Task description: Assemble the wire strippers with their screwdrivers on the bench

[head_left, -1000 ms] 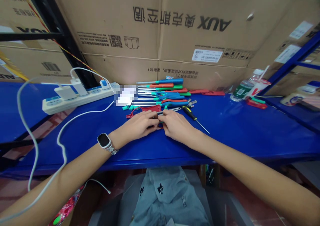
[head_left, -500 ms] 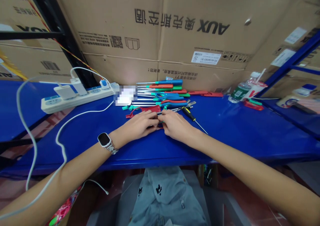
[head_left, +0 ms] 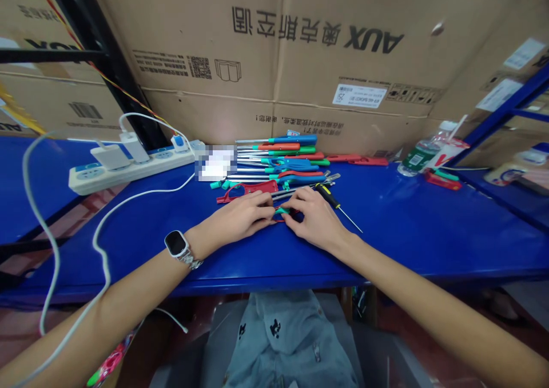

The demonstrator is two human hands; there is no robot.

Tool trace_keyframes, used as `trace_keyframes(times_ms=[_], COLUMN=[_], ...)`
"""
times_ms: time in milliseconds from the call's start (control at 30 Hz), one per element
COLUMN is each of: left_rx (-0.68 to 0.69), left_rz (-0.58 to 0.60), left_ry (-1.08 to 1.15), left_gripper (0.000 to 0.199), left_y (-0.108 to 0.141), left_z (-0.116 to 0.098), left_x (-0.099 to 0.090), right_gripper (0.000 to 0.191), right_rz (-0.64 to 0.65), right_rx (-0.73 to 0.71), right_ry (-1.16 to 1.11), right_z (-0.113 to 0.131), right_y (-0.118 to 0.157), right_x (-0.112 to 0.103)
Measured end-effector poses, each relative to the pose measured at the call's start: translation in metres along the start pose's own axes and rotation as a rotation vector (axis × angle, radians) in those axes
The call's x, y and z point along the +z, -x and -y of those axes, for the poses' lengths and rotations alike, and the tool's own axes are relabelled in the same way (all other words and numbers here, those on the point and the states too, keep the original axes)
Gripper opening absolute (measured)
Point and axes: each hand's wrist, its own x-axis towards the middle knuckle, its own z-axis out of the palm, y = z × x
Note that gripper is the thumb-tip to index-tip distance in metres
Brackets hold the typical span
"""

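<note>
The green part point(head_left: 282, 210) lies between the 2 hands, over a red piece point(head_left: 279, 221) that shows only as a thin edge; take the green part as a clock's centre, with 12 toward the carton point(head_left: 274, 105). Both look like moulded plastic: probably light, stiff, smooth enough to slip, with thin edges that might crack if forced. The green part seems best pinched from 3 o'clock while the red piece is steadied from 9.

The left hand point(head_left: 246, 214), at 9, is curled, thumb and fingers nearly meeting, and appears to clamp the red piece; its fingers hide most of that grip. The right hand point(head_left: 316, 219), at 3, is half curled, thumb and forefinger tips pinching the green part with a gap behind them.

A red shell point(head_left: 261, 188) lies at 10 to 11, just beyond the left hand; a screwdriver point(head_left: 328, 195) has its handle at 2, just beside the right. Lighters point(head_left: 295, 163) lie near 12.
</note>
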Motion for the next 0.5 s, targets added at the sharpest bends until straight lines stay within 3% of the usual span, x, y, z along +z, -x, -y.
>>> trace_keyframes(times_ms=[233,500], left_rx=[0.009,-0.014], left_rz=[-0.011,-0.011], left_ry=[-0.004,0.034], left_gripper=[0.028,0.026], left_y=[0.000,0.000], left_z=[0.001,0.001], left_x=[0.002,0.001], right_gripper=[0.019,0.010], right_rz=[0.112,0.073], right_rx=[0.018,0.092], right_ry=[0.118,0.052], right_z=[0.015,0.010], right_y=[-0.003,-0.001], right_x=[-0.005,0.000])
